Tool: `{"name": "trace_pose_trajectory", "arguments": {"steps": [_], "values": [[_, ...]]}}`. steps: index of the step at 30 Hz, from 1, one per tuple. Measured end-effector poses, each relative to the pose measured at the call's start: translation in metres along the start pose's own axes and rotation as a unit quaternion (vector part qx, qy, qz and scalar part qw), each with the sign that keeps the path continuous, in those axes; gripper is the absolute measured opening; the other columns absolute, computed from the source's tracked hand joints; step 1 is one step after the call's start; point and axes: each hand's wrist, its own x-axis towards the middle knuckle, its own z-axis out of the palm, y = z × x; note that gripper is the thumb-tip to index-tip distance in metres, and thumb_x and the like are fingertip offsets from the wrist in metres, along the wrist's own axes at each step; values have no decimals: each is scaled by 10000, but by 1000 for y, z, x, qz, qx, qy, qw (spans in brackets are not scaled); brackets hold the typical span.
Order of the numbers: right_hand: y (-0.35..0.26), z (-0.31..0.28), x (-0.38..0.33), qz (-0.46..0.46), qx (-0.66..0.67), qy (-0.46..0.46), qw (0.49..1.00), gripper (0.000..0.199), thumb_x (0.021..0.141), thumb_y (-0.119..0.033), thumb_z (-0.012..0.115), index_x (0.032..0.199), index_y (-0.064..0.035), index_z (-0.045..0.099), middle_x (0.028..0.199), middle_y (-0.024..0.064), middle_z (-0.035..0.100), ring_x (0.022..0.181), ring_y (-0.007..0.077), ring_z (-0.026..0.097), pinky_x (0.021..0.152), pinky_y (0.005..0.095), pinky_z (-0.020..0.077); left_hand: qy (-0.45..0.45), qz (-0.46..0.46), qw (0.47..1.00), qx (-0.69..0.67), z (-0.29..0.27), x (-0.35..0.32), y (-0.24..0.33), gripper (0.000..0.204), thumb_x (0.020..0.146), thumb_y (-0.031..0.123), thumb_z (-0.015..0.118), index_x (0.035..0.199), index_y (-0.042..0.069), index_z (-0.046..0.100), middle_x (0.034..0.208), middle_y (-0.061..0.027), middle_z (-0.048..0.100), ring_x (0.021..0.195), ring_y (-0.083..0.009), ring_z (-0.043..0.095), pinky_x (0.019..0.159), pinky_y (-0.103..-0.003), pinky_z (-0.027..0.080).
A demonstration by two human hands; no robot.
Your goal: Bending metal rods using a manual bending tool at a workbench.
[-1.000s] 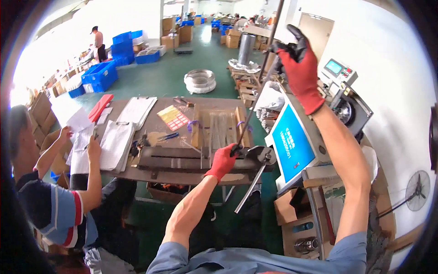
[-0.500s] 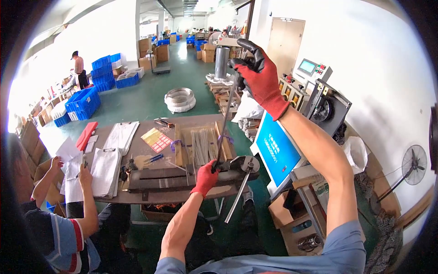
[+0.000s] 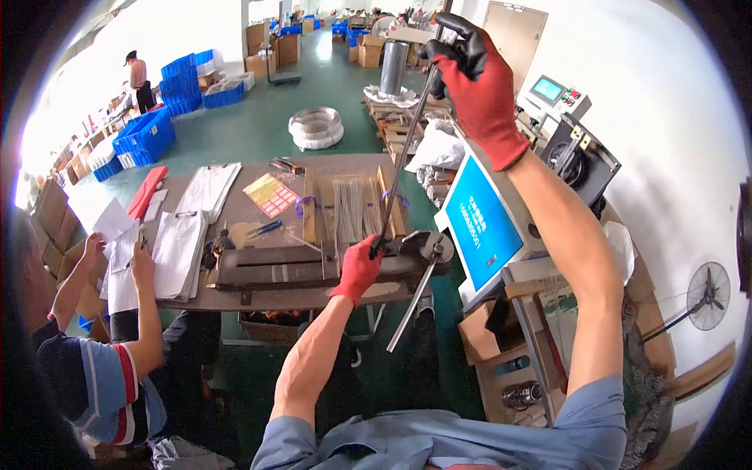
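Note:
A long, dark metal rod [image 3: 405, 157] slants up from the bench, its upper part leaning right. My right hand [image 3: 482, 94], in a red glove with black fingertips, is raised high and curled around the rod's top end. Low down, at the bench's front edge, my left hand [image 3: 360, 270] is closed around the rod's bottom part. Just right of it sits a round metal disc [image 3: 443, 247] with a silver bar [image 3: 413, 309] slanting down from it. Behind my left hand, thin metal wires [image 3: 354, 207] lie between wooden strips [image 3: 311, 186].
On the bench [image 3: 262, 176] are clipboards with papers [image 3: 210, 188], a yellow-red sheet [image 3: 270, 196] and pliers [image 3: 265, 228]. A co-worker [image 3: 94, 384] holds papers at left. A blue-screened machine [image 3: 482, 223] and a fan [image 3: 707, 296] stand right. Wire coils [image 3: 316, 129] lie on the floor ahead.
My right hand has moved up and to the right with the rod's top. My left hand stays at the lower end, and the whole view has shifted a little.

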Motion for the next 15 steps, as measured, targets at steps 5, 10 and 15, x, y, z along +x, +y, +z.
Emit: {"name": "trace_pose_trajectory", "arguments": {"steps": [5, 10, 15], "values": [[-29, 7, 2, -239, -95, 68, 964, 249, 874, -12, 539, 1118, -32, 580, 799, 58, 639, 670, 113, 603, 600, 286, 499, -6, -7, 1000, 0, -3, 0, -4, 327, 787, 71, 630, 1114, 48, 621, 934, -226, 640, 913, -396, 622, 740, -405, 504], [-25, -9, 9, -17, 43, -15, 999, 330, 854, 9, 539, 1177, -59, 550, 799, 91, 648, 631, 132, 611, 555, 273, 491, 11, -8, 999, -37, -1, 6, 18, 313, 795, 73, 647, 1108, 65, 637, 864, -226, 646, 765, -285, 679, 678, -341, 501], [-4, 0, 9, -108, 32, 0, 994, 251, 820, -37, 572, 1071, -48, 580, 792, 150, 670, 667, 250, 660, 607, 351, 517, -2, -21, 999, -24, -1, 6, 15, 294, 808, 63, 633, 1102, 67, 636, 781, -203, 640, 695, -230, 666, 634, -325, 487]]}}
